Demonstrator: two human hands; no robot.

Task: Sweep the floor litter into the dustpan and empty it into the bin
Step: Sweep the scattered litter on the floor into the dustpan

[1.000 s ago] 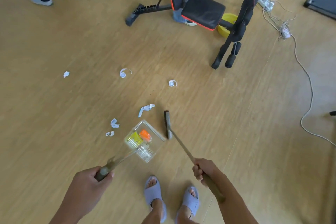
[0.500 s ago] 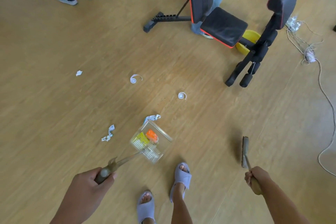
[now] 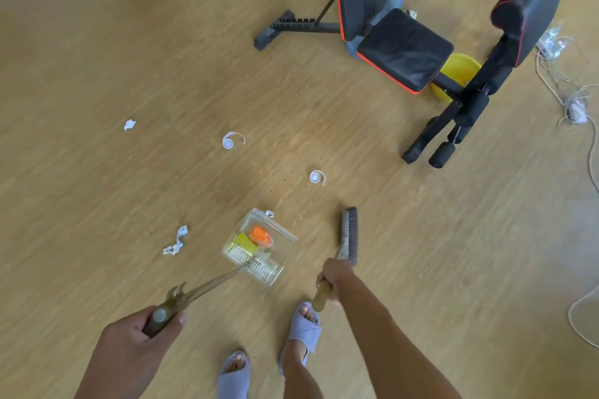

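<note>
— Where do we have our hands?

— Our left hand (image 3: 139,343), lower left of the frame, is clamped around the dustpan's long handle; our right hand (image 3: 334,277), lower centre, is closed around the broom's stick.

— And the dustpan (image 3: 259,248) itself?

— It sits on the wooden floor (image 3: 97,74) at centre frame, clear plastic, with an orange piece (image 3: 261,234) and a yellow piece (image 3: 245,242) inside. A small white scrap (image 3: 269,213) touches its upper edge.

— The broom (image 3: 349,235)?

— Its head stands just right of the pan, apart from it, bristles down.

— What litter do we see loose?

— A crumpled paper (image 3: 176,241) left of the pan, a curled strip (image 3: 231,140) above it, a small roll (image 3: 317,177) upper right of the pan, and a scrap (image 3: 129,124) far left. We see no bin.
</note>
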